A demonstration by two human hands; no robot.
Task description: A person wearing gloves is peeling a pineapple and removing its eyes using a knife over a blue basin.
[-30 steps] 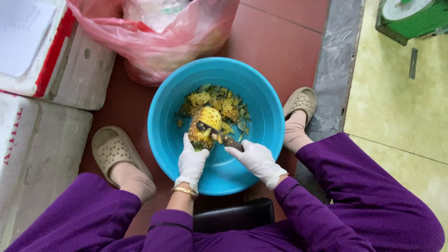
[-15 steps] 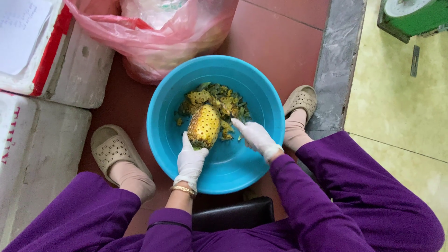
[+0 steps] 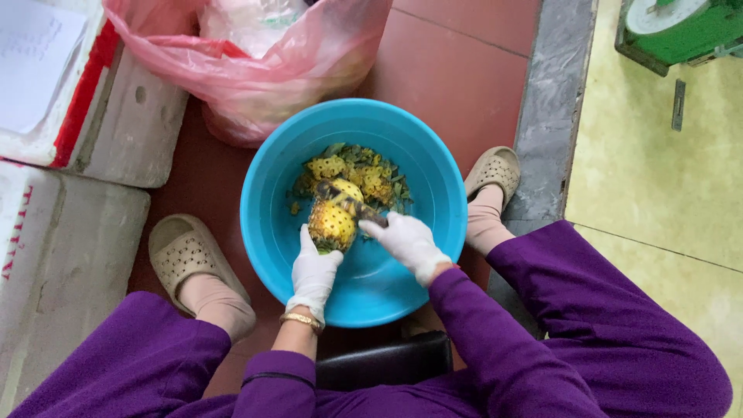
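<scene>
Nearest the camera, purple sleeves run forward from the seated person's lap toward a blue basin point(image 3: 263, 232) set on the red tiled floor point(image 3: 464, 70) between two beige sandalled feet. Just inside the near rim, the left hand point(image 3: 313, 271), in a white glove, has its grip closed around the lower end of a peeled pineapple point(image 3: 333, 220), fingers wrapped under and thumb up the side. The right hand point(image 3: 409, 241), also gloved, is pressed together on the handle of a small knife point(image 3: 352, 203), whose dark blade lies across the fruit's upper flank. Judging from this, the cut is best kept shallow and drawn along the rows of eyes, with the left fingers staying below the blade's path and the fruit turned a little between strokes. The pineapple is held above the basin floor, tilted, its long axis running from the near-left palm up and away toward the far rim, the free end pointing away from the person. Beyond it lie yellow-green peelings point(image 3: 364, 170), and farther off a pink plastic bag point(image 3: 255, 70) beside white foam boxes point(image 3: 70, 139).
</scene>
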